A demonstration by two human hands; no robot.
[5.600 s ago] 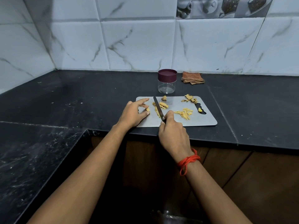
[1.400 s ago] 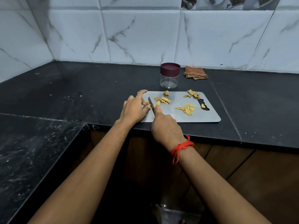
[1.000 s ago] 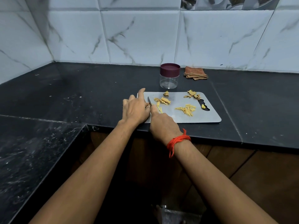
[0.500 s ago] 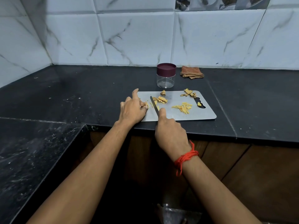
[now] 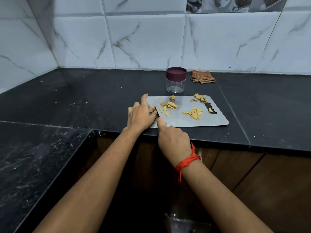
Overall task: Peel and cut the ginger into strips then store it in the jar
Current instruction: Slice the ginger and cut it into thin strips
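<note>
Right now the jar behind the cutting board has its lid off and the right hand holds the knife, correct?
No: the head view shows the maroon lid on the jar. It does stand behind the cutting board, and the right hand holds the knife.

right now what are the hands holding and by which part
Right hand grips the knife by its handle, forefinger along the spine. What the left hand holds is hidden.

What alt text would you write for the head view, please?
A person's right hand grips a knife, blade down on a grey cutting board, beside the left hand resting at the board's left end. Ginger strips lie on the board; a lidded clear jar stands behind.
</note>
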